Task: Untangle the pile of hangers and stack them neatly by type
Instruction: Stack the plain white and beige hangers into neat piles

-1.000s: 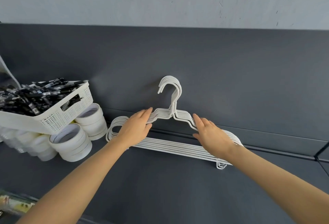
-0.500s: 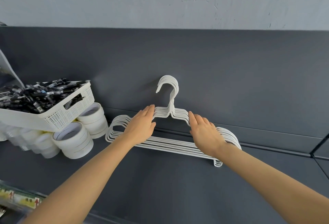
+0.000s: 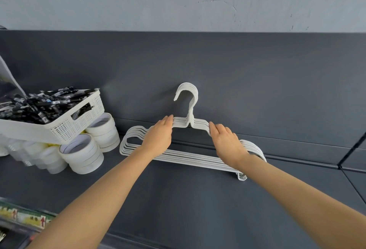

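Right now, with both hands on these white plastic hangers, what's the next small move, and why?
Probably nudge the stack of white plastic hangers together: the hooks nest, but the lower bars fan out. The left hand and right hand rest on its shoulders, well placed.

Soft even light, wide-angle edge warping

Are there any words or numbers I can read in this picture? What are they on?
No text can be read here.
Black pens in the white basket: white label marks, too small to read.
Coloured strip at the bottom left: red arrows and print, too blurred to read.
White hangers and tape rolls: no writing seen.
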A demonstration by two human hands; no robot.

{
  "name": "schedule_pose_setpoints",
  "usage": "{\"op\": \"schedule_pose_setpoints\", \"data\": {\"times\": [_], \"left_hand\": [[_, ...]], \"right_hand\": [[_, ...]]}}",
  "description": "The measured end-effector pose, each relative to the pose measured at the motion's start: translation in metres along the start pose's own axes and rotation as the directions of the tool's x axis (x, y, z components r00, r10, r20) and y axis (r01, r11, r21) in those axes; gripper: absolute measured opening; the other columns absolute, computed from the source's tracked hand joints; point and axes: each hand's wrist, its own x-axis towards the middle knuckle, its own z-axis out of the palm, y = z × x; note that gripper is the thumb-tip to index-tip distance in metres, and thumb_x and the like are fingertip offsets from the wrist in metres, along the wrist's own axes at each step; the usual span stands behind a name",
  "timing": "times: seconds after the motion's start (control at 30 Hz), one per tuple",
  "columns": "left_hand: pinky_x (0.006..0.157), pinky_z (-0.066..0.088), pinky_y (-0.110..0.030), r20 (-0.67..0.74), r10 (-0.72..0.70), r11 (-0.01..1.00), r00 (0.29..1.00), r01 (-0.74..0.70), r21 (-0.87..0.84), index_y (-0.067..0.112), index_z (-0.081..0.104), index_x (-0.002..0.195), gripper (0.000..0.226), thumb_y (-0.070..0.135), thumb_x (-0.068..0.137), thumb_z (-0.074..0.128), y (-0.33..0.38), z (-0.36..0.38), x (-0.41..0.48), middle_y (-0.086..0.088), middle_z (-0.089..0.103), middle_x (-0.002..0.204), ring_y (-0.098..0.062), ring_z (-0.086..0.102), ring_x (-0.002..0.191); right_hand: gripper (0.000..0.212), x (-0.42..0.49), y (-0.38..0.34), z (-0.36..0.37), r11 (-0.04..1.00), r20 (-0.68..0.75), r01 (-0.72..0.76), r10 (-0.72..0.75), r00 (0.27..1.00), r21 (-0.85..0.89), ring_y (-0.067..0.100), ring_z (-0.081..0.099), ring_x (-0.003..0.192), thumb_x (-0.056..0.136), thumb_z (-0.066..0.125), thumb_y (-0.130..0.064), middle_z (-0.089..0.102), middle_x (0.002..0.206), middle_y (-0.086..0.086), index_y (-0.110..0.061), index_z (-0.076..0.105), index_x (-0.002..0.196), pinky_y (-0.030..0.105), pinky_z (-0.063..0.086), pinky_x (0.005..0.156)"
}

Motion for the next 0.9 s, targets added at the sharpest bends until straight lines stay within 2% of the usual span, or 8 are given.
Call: {"op": "schedule_pose_setpoints", "data": {"times": [0.1, 0.2, 0.43, 0.53, 0.63, 0.7, 0.8, 0.9], "left_hand": [[0.110, 0.031, -0.034, -0.017, 0.002, 1.000, 1.000, -0.001, 0.011, 0.008, 0.018, 0.149, 0.054, 0.008, 0.099, 0.038, 0.001, 0.002, -0.001, -0.009, 0.026, 0.155, -0.023, 0.032, 0.139], [0.114, 0.025, -0.034, 0.015, -0.002, 1.000, 1.000, 0.002, 0.000, 0.010, 0.015, 0.150, 0.058, 0.015, 0.100, 0.041, -0.001, 0.000, -0.001, -0.009, 0.022, 0.157, -0.025, 0.025, 0.143], [0.116, 0.020, -0.036, 0.056, -0.005, 1.000, 0.998, 0.006, -0.015, 0.012, 0.011, 0.151, 0.069, 0.026, 0.096, 0.051, -0.002, -0.006, -0.004, -0.009, 0.018, 0.158, -0.027, 0.018, 0.145], [0.115, 0.020, -0.035, 0.068, 0.001, 1.000, 0.998, 0.001, -0.028, 0.011, 0.016, 0.150, 0.064, 0.023, 0.097, 0.050, -0.004, -0.006, -0.005, -0.009, 0.023, 0.156, -0.027, 0.021, 0.143], [0.106, 0.034, -0.035, 0.029, 0.047, 0.998, 0.998, -0.048, 0.035, 0.009, 0.032, 0.142, 0.049, 0.009, 0.095, 0.048, -0.011, -0.003, -0.003, -0.010, 0.044, 0.141, -0.029, 0.044, 0.125], [0.089, 0.044, -0.033, 0.007, 0.069, 0.989, 0.998, -0.069, 0.133, 0.010, 0.042, 0.131, 0.044, -0.002, 0.089, 0.048, -0.013, -0.002, -0.002, -0.008, 0.052, 0.124, -0.025, 0.052, 0.107], [0.076, 0.043, -0.031, 0.017, 0.123, 0.958, 0.992, -0.123, 0.259, 0.009, 0.048, 0.117, 0.038, -0.008, 0.083, 0.048, -0.013, -0.004, -0.004, -0.007, 0.053, 0.109, -0.022, 0.052, 0.093], [0.067, 0.038, -0.030, 0.117, 0.103, 0.950, 0.988, -0.133, 0.284, 0.009, 0.049, 0.106, 0.027, -0.008, 0.085, 0.046, -0.006, -0.014, -0.012, -0.006, 0.048, 0.097, -0.020, 0.047, 0.078]], "right_hand": [[0.066, -0.002, 0.001, 0.002, 1.000, -0.011, 0.002, -0.002, 1.000, 0.007, 0.030, 0.044, 0.108, 0.085, 0.037, 0.005, 0.039, 0.127, 0.009, -0.008, 0.014, 0.146, 0.040, 0.042, 0.090], [0.065, -0.001, 0.003, 0.004, 0.999, -0.021, 0.007, -0.006, 1.000, 0.042, 0.030, 0.044, 0.111, 0.087, 0.038, 0.002, 0.040, 0.129, 0.008, -0.008, 0.014, 0.146, 0.040, 0.040, 0.093], [0.067, 0.001, 0.008, 0.005, 0.997, -0.038, 0.024, -0.021, 0.999, 0.071, 0.029, 0.042, 0.121, 0.093, 0.052, -0.024, 0.039, 0.135, 0.007, -0.009, 0.015, 0.146, 0.040, 0.037, 0.101], [0.066, -0.001, 0.009, 0.003, 0.998, -0.028, 0.028, -0.026, 0.999, 0.060, 0.030, 0.042, 0.122, 0.093, 0.051, -0.025, 0.039, 0.136, 0.008, -0.008, 0.016, 0.146, 0.040, 0.037, 0.100], [0.060, -0.001, 0.010, 0.003, 0.999, -0.013, 0.028, -0.027, 1.000, 0.034, 0.031, 0.046, 0.111, 0.090, 0.046, -0.005, 0.043, 0.127, 0.009, -0.008, 0.020, 0.144, 0.039, 0.043, 0.090], [0.061, 0.001, 0.011, 0.003, 0.999, -0.006, 0.036, -0.036, 0.999, 0.026, 0.028, 0.045, 0.099, 0.080, 0.043, 0.009, 0.045, 0.114, 0.009, -0.008, 0.028, 0.137, 0.036, 0.042, 0.081], [0.058, 0.003, 0.014, 0.003, 0.996, 0.029, 0.070, -0.071, 0.997, 0.053, 0.023, 0.038, 0.084, 0.075, 0.040, 0.014, 0.042, 0.100, 0.008, -0.009, 0.036, 0.128, 0.033, 0.039, 0.069], [0.039, 0.003, 0.022, -0.003, 0.983, 0.133, 0.118, -0.137, 0.982, 0.140, 0.028, 0.045, 0.078, 0.078, 0.035, 0.014, 0.042, 0.093, 0.007, -0.011, 0.043, 0.106, 0.035, 0.037, 0.064]]}}
